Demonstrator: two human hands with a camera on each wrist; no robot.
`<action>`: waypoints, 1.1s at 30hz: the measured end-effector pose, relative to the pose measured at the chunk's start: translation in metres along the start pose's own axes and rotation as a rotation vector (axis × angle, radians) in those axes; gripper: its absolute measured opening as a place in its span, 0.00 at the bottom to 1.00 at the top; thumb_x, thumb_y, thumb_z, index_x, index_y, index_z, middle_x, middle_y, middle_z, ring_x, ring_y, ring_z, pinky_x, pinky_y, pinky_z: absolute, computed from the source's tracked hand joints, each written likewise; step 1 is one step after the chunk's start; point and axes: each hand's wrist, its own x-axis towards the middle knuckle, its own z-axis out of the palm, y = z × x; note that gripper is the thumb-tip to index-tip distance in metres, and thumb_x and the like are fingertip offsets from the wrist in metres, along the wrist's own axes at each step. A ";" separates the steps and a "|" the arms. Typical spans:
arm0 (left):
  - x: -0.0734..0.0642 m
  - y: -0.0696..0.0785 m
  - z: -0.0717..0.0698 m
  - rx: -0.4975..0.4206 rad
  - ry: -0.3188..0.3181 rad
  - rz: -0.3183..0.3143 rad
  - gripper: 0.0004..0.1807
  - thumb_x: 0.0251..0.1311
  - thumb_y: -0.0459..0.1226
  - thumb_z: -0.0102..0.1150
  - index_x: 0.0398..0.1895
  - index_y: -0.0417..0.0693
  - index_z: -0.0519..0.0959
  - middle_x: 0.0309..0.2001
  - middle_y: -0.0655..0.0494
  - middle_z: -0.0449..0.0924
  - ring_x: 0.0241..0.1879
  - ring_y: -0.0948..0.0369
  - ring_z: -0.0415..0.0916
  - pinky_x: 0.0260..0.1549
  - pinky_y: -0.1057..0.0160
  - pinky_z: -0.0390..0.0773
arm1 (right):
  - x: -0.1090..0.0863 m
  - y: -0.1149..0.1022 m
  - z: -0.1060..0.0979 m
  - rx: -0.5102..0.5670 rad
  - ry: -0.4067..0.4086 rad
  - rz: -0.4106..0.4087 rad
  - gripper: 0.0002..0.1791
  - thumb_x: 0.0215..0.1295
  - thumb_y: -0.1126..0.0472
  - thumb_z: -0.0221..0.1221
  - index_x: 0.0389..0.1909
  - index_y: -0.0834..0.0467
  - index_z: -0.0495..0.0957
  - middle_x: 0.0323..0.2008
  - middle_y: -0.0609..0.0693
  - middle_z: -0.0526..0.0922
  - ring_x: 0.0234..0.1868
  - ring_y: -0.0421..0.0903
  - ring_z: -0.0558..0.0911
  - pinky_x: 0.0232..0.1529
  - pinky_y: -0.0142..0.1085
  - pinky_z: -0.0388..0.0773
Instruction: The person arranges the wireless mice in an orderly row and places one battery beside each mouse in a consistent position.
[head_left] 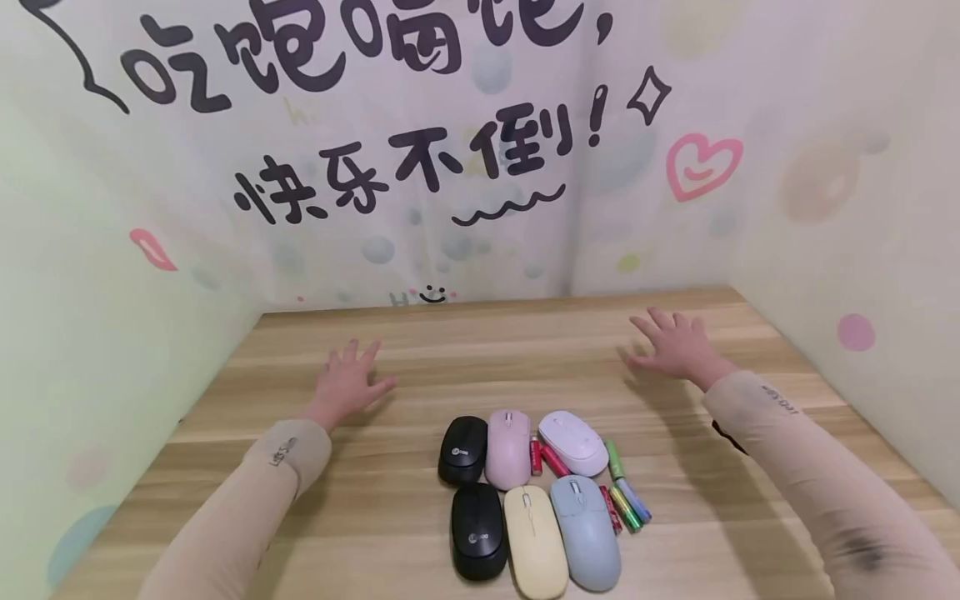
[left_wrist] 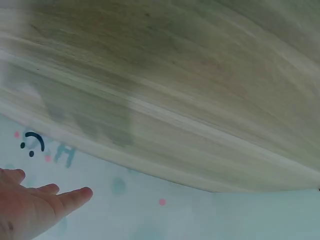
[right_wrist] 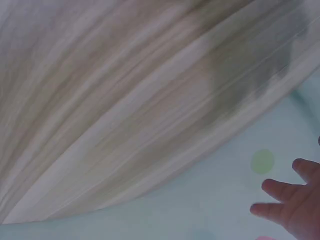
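My left hand (head_left: 347, 387) is over the left part of the table with its fingers spread, holding nothing. Over the far right part, my right hand (head_left: 675, 346) also has its fingers spread and grips nothing. Between the arms, nearer the front, computer mice lie close together in two rows. The back row has a black mouse (head_left: 462, 450), a pink mouse (head_left: 509, 450) and a white mouse (head_left: 573, 443). In front of it lie another black mouse (head_left: 478, 532), a yellow mouse (head_left: 536, 542) and a blue mouse (head_left: 587, 533). Neither hand touches them.
Several small batteries lie among and right of the mice, including a red battery (head_left: 536, 457), a green battery (head_left: 615, 459) and a blue-grey battery (head_left: 634, 500). The wooden table (head_left: 405, 358) meets a printed curtain (head_left: 525, 250) at the back, with pale walls on both sides.
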 end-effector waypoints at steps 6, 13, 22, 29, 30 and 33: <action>-0.007 0.024 -0.008 -0.070 -0.005 0.081 0.34 0.58 0.42 0.54 0.65 0.37 0.59 0.65 0.29 0.52 0.61 0.31 0.51 0.57 0.37 0.54 | -0.007 -0.027 -0.019 0.269 -0.065 -0.048 0.40 0.64 0.46 0.52 0.69 0.63 0.50 0.67 0.73 0.43 0.61 0.73 0.57 0.54 0.63 0.59; -0.034 0.068 -0.004 -0.159 0.004 0.208 0.31 0.58 0.43 0.56 0.62 0.35 0.64 0.62 0.34 0.62 0.60 0.40 0.61 0.58 0.44 0.60 | -0.035 -0.085 -0.028 0.293 -0.083 -0.177 0.38 0.62 0.42 0.53 0.68 0.56 0.56 0.66 0.66 0.56 0.56 0.66 0.69 0.51 0.58 0.67; -0.062 0.117 -0.002 -0.175 -0.131 0.353 0.36 0.60 0.54 0.51 0.68 0.49 0.58 0.66 0.39 0.57 0.63 0.43 0.58 0.56 0.45 0.63 | -0.059 -0.129 -0.007 0.255 -0.176 -0.274 0.34 0.57 0.44 0.59 0.63 0.54 0.66 0.58 0.59 0.69 0.50 0.56 0.75 0.48 0.50 0.73; -0.066 0.134 0.002 -0.061 -0.156 0.451 0.33 0.60 0.56 0.50 0.68 0.58 0.59 0.66 0.42 0.58 0.62 0.42 0.60 0.52 0.45 0.68 | -0.063 -0.142 0.002 0.163 -0.167 -0.292 0.33 0.54 0.45 0.61 0.60 0.53 0.69 0.55 0.60 0.71 0.47 0.55 0.77 0.41 0.47 0.77; -0.065 0.134 0.004 -0.040 -0.145 0.466 0.33 0.60 0.55 0.50 0.67 0.58 0.60 0.66 0.42 0.59 0.62 0.42 0.60 0.52 0.45 0.67 | -0.063 -0.143 0.004 0.152 -0.164 -0.292 0.32 0.54 0.45 0.61 0.60 0.53 0.69 0.55 0.61 0.71 0.47 0.55 0.77 0.41 0.47 0.77; -0.065 0.135 0.007 -0.003 -0.115 0.497 0.31 0.60 0.54 0.51 0.66 0.59 0.62 0.64 0.42 0.61 0.60 0.42 0.62 0.53 0.46 0.67 | -0.063 -0.146 0.008 0.126 -0.152 -0.294 0.31 0.55 0.45 0.60 0.59 0.53 0.70 0.53 0.61 0.72 0.45 0.54 0.77 0.40 0.47 0.77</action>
